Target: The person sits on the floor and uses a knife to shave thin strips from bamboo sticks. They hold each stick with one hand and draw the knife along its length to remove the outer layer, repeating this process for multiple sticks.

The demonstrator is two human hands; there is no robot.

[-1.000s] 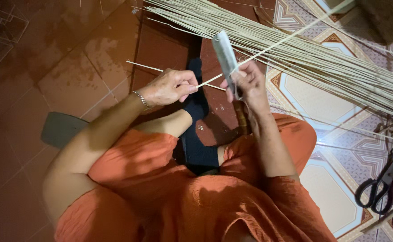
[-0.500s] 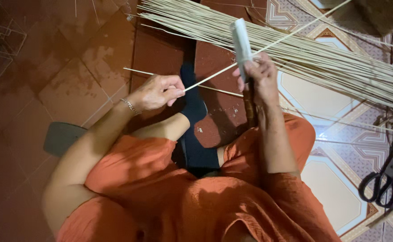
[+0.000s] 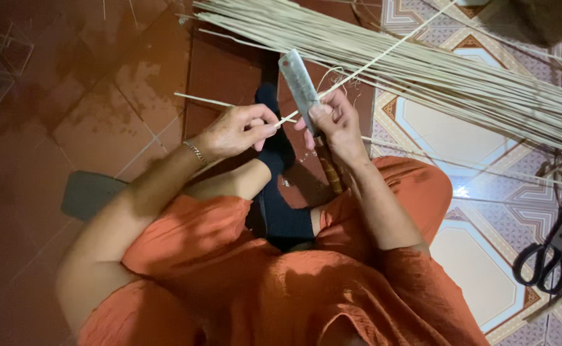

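Observation:
I sit on the floor in orange clothes with a black sock [image 3: 274, 192] on one foot. My left hand [image 3: 235, 131] pinches the near end of a long thin bamboo strip [image 3: 383, 54] that runs up to the right. My right hand [image 3: 333, 120] grips a flat steel knife [image 3: 299, 82] with a brown wooden handle, blade pointing away, its edge against the strip right beside my left fingers. A second short stick [image 3: 207, 102] lies on the floor behind my left hand.
A large bundle of pale bamboo strips [image 3: 460, 77] lies across the floor at the top and right. Black scissors [image 3: 546, 247] rest on the patterned tiles at the right edge. A dark flat pad [image 3: 89, 192] lies under my left arm.
Both hands have come closer together, the knife blade now meeting the strip near my left fingers. The blade has tilted and moved left along the strip.

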